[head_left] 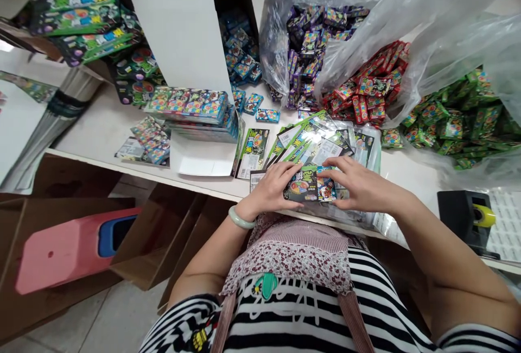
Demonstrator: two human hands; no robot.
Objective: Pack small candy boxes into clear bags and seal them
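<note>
At the table's front edge my left hand [273, 186] grips a flat black printed packet [302, 186] with green lettering, thumb along its near edge. My right hand [355, 186] pinches a small blue printed box [325, 184] between thumb and fingers. This box lies against the packet's right end; whether it is partly inside, I cannot tell. Under and behind both hands spread several green-and-black printed packets [295, 138] and clear plastic sleeves [366, 171].
Clear bags hold many purple boxes [311, 43], red boxes [372, 87] and green boxes [456, 119]. Blue boxes [242, 57] lie behind a white card panel [179, 21]. Left stands a white tray [203, 160] beside stacked box strips [189, 103]. A tape dispenser [468, 217] sits right.
</note>
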